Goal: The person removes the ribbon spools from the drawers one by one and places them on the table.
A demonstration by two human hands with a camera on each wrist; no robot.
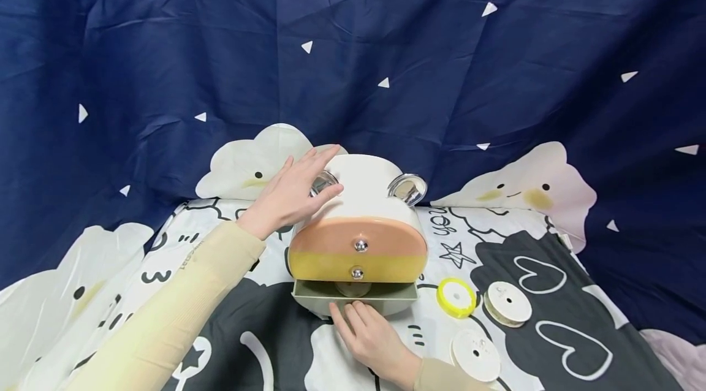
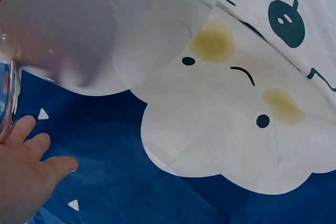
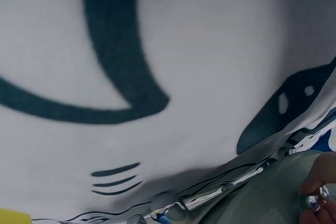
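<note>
A small drawer cabinet (image 1: 364, 189) with a white top, orange and yellow drawers and round chrome ears stands on the cloth. Its grey-green bottom drawer (image 1: 309, 302) is pulled partway out, and a pale round spool (image 1: 353, 288) shows inside. My left hand (image 1: 295, 192) lies with straight fingers at the cabinet's upper left, by the chrome ear (image 1: 324, 181); whether the palm presses on it is hidden. At the front of the drawer, my right hand (image 1: 372, 339) pinches a shiny metal knob (image 3: 314, 201) between its fingers, as the right wrist view shows.
Right of the cabinet lie a yellow-rimmed ribbon spool (image 1: 456, 297), a white spool with a beige edge (image 1: 508, 303) and another white spool (image 1: 476, 355). A patterned cloth (image 1: 259, 299) covers the surface. Behind hangs a dark blue curtain (image 1: 353, 72).
</note>
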